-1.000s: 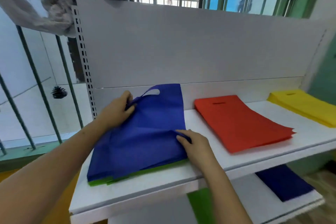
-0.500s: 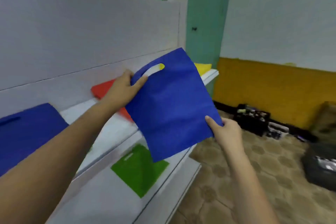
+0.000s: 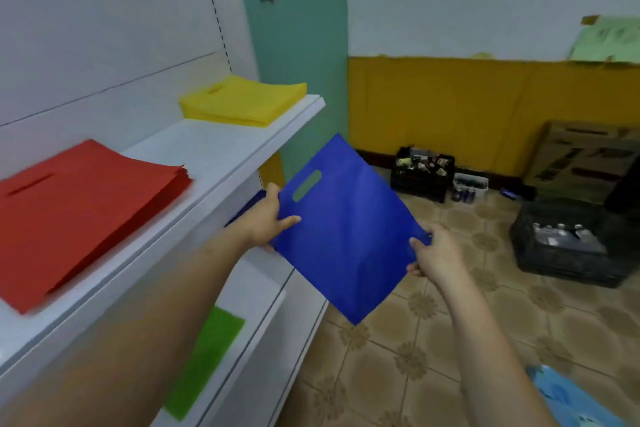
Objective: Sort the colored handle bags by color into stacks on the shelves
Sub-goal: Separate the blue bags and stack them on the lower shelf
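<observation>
1. a person's two bare arms reach forward from the bottom of the view, holding one flat blue fabric bag with a cut-out handle slot (image 3: 349, 229) in the air, beside the open end of a white shelf unit and over a tiled floor.
2. the left hand (image 3: 268, 222) pinches the bag's left edge just below the handle slot, thumb on top. the right hand (image 3: 434, 255) pinches the opposite corner, fingers curled under the fabric. the bag hangs between them, tilted like a diamond, touching no shelf.
3. on the upper shelf (image 3: 221, 152) lie a stack of flat red bags (image 3: 79, 208) and, farther along and well apart from it, a stack of flat yellow bags (image 3: 242, 100).
4. on the lower shelf (image 3: 263, 291) lies a flat green bag (image 3: 207, 360). a sliver of dark blue (image 3: 247, 206) shows just behind the left hand under the upper shelf; likely the blue stack, though mostly hidden.
5. judged step: carrying this bag to the blue stack.
6. to do it well: keep both pinches so the limp fabric stays taut, duck it under the upper shelf edge, square its edges and slot with the bags below, lay it flat, then let go.
</observation>
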`<move>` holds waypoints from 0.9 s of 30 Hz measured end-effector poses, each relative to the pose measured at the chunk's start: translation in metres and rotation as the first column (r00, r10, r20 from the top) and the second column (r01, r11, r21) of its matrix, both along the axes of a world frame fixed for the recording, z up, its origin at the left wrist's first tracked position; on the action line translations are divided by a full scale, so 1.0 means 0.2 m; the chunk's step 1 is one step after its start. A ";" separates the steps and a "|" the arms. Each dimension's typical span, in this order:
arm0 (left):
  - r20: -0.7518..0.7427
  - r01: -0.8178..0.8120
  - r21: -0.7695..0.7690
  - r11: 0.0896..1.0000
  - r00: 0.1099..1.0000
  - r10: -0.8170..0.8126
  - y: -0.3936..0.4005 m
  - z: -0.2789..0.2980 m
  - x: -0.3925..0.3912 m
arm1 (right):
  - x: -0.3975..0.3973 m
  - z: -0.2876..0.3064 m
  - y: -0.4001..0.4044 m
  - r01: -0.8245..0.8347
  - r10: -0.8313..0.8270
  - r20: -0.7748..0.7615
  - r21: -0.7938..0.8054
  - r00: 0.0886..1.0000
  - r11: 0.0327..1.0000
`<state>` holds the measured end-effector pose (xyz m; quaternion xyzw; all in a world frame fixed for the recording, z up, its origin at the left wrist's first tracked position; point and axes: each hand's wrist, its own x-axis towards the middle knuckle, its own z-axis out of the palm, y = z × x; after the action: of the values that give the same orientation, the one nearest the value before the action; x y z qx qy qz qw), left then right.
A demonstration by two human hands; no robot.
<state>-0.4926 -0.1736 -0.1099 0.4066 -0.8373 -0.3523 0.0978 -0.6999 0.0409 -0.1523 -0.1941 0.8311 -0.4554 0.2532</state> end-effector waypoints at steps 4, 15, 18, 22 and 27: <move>0.058 -0.027 0.017 1.000 0.998 0.025 -0.19 -0.23 -0.21 | -0.26 -0.09 -0.08 -0.021 0.021 -0.008 0.040 1.000 0.999; 0.004 -0.279 0.436 0.856 0.951 0.308 -0.78 -0.84 -0.35 | -0.58 -0.52 -0.74 -0.152 0.150 0.025 0.190 0.988 0.970; -0.023 -0.336 0.547 0.767 0.910 0.415 -0.99 -0.99 -0.36 | -0.64 -0.61 -1.03 -0.205 0.210 0.004 0.233 0.978 0.951; 0.026 -0.440 0.624 0.646 0.838 0.545 -1.22 -1.17 -0.33 | -0.69 -0.76 -1.40 -0.311 0.303 0.072 0.259 0.950 0.915; 0.092 -0.553 0.635 0.539 0.748 0.658 -1.38 -1.41 -0.33 | -0.72 -1.05 -1.66 -0.373 0.368 0.068 0.256 0.927 0.892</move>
<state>-0.5584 -0.4501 -0.3913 0.6501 -0.4660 -0.5840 0.1384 -0.8441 -0.2918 -0.3615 -0.3092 0.8297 -0.2857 0.3665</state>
